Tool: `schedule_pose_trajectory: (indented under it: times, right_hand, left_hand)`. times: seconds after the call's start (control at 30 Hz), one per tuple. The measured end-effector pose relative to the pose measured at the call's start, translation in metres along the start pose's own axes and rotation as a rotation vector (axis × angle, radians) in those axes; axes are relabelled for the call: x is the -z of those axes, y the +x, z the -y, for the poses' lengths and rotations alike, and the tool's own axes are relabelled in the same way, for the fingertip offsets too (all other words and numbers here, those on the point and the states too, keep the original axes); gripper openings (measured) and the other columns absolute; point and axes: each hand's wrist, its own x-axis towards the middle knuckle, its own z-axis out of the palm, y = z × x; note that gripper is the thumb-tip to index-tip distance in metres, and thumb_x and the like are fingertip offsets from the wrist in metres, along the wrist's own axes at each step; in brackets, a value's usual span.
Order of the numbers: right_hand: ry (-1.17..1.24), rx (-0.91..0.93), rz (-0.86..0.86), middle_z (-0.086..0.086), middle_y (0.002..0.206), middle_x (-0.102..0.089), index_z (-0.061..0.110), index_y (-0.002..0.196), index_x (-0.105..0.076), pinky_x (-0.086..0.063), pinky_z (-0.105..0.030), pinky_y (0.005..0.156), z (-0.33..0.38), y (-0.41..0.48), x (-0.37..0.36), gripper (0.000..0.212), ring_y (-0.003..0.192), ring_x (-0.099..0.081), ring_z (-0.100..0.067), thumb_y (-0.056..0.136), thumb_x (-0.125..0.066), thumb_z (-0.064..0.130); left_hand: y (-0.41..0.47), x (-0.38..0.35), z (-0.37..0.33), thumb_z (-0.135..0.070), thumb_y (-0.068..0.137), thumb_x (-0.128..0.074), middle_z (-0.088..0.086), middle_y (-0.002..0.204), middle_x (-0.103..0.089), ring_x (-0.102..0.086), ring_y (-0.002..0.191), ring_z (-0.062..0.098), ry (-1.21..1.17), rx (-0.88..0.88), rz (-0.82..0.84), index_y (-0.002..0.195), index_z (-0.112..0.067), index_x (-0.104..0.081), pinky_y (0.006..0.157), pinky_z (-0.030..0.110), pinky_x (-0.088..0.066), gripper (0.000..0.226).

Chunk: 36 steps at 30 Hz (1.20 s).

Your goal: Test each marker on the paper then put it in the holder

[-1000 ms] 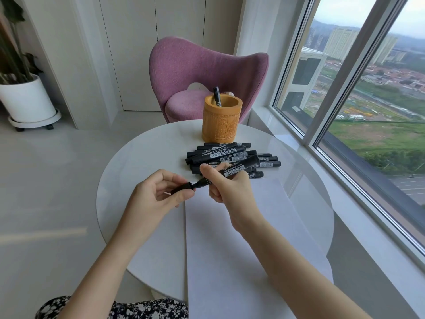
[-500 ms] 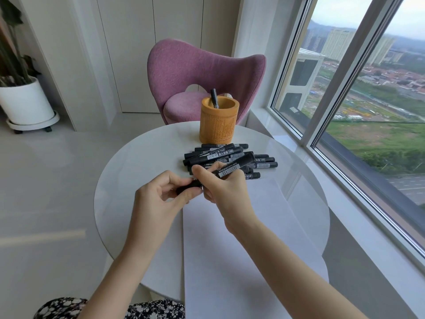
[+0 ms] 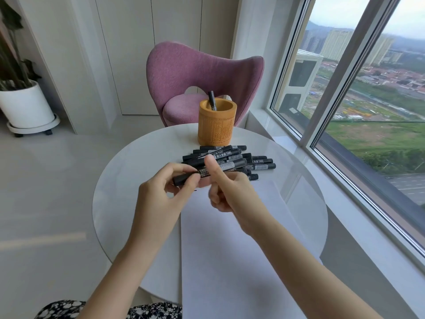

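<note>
L hand [image 3: 161, 199] pinches the cap end [image 3: 181, 179] of a black marker [image 3: 232, 165] btw thumb and forefinger, other fingers loosely curled below. R hand [image 3: 232, 192] wraps the barrel with fingers curled under it and thumb stuck straight up. The marker is in the air btw both hands, barrel tilted up and away to the R. No nib visible. Cap looks on or nearly on, but there's some blur, so can't tell if it's fully seated.

Step, my read: closing the cap before stowing. To do it well, push cap and barrel together straight along the marker's axis till it seats. Keep the L pinch on the cap only and the R grip on the barrel. Then release w/ L and carry w/ R.

Below the hands and toward the body: white paper sheet [image 3: 230, 249], blank where visible. The part under the hands is hidden, so can't confirm a test line.

Just beyond the hands: pile of black markers [image 3: 259, 166] lying on the round white table [image 3: 128, 180].

Beyond the pile: carved bamboo holder [image 3: 215, 127], upright, with one stowed marker [image 3: 212, 100] leaning inside. The path to the holder goes over the pile, so lift clear, drop in end-first, and don't bump the holder. Most of the task looks undone.

Further out: pink chair [image 3: 184, 72], window [image 3: 368, 111] to the R, white planter [image 3: 25, 104] far L.
</note>
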Motion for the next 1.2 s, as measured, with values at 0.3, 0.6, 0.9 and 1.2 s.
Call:
schedule_pose_trajectory:
  times: [0.3, 0.6, 0.9, 1.2]
  right_hand:
    - [-0.606, 0.693, -0.215, 0.016, 0.084, -0.043, 0.015, 0.095, -0.061, -0.038, -0.016, 0.059, -0.004, 0.013, 0.025, 0.024, 0.062, -0.041, -0.006, 0.079, -0.078, 0.020]
    - [-0.461, 0.668, -0.236, 0.004, 0.080, -0.062, 0.012, 0.083, -0.067, -0.041, -0.016, 0.061, 0.013, 0.055, 0.040, 0.007, 0.062, -0.052, -0.005, 0.082, -0.074, 0.014]
    - [-0.134, 0.604, -0.496, -0.004, 0.076, -0.068, 0.019, 0.079, -0.061, -0.056, -0.035, 0.064, 0.074, 0.149, 0.055, 0.011, 0.070, -0.067, -0.024, 0.084, -0.068, 0.012]
    - [-0.561, 0.410, -0.588, 0.002, 0.109, -0.070, 0.017, 0.107, -0.069, -0.052, -0.035, 0.083, 0.068, 0.203, 0.051, 0.026, 0.098, -0.063, -0.015, 0.089, -0.063, 0.034]
  left_hand:
    - [0.016, -0.005, -0.004, -0.025, 0.086, -0.063, -0.009, 0.063, -0.065, -0.063, 0.067, 0.004, 0.056, 0.002, -0.032, 0.077, -0.024, -0.062, 0.058, 0.004, -0.042, 0.009]
    - [0.035, -0.020, -0.006, -0.028, 0.085, -0.065, -0.005, 0.068, -0.068, -0.060, 0.059, -0.003, -0.066, 0.090, 0.050, 0.083, -0.022, -0.066, 0.056, 0.008, -0.044, 0.007]
    - [0.033, -0.035, 0.019, -0.013, 0.085, -0.066, -0.011, 0.079, -0.067, -0.057, 0.073, 0.003, 0.117, 0.015, 0.072, 0.086, -0.019, -0.069, 0.064, 0.009, -0.046, 0.006]
    - [0.032, -0.033, 0.032, -0.015, 0.084, -0.066, -0.013, 0.081, -0.066, -0.056, 0.070, 0.003, 0.184, -0.025, 0.067, 0.087, -0.022, -0.068, 0.062, 0.007, -0.041, 0.008]
